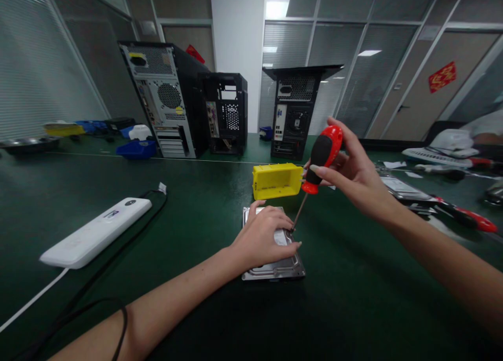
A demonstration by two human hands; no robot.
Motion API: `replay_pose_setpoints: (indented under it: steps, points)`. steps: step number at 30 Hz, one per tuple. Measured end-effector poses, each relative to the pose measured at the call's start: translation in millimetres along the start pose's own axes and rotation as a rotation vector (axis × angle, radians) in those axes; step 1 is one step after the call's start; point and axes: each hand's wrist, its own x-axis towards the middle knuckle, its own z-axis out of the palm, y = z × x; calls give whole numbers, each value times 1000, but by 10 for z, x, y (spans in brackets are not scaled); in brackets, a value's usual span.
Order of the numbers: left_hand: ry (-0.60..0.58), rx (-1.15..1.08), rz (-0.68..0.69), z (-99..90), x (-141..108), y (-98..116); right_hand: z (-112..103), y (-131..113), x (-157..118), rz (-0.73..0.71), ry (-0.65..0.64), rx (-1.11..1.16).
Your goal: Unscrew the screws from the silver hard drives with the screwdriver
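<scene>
A silver hard drive [281, 272] lies flat on the green table in front of me. My left hand [263, 232] rests across its top and steadies it, fingers bent and the thumb near its right edge. In my right hand [349, 175] is a red and black screwdriver [322, 154], gripped by the handle and tilted, its shaft pointing down to the left. The tip meets the drive's right side, close to my left fingertips; any screw there is too small to make out. Just behind the drive stands a yellow plastic bin [277, 182] on its side.
A white power strip [98, 232] and a black cable [118, 251] lie at the left. Computer cases [168, 99] stand along the back beside a blue bin [136, 149]. Another hard drive [404, 188] and a red-handled tool [473, 219] lie right, with a person's arm [487, 133] beyond.
</scene>
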Motion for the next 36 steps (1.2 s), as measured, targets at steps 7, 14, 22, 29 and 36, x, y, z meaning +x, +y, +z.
replay_pose_setpoints:
  steps: [7, 14, 22, 29, 36]
  points:
    - [-19, 8, -9, -20, 7, 13, 1, -8, -9, -12, -14, 14]
    - [-18, 17, -8, -19, 9, 17, 15, -38, -3, -52, 15, 0]
    - [-18, 9, -13, -11, 11, 15, 68, 5, 0, -98, 27, -63]
    - [-72, 17, -23, -114, -16, 84, 144, 0, 0, -16, -1, 17]
    - [-274, -86, -168, -360, -432, 84, 206, 43, 16, -36, 0, -15]
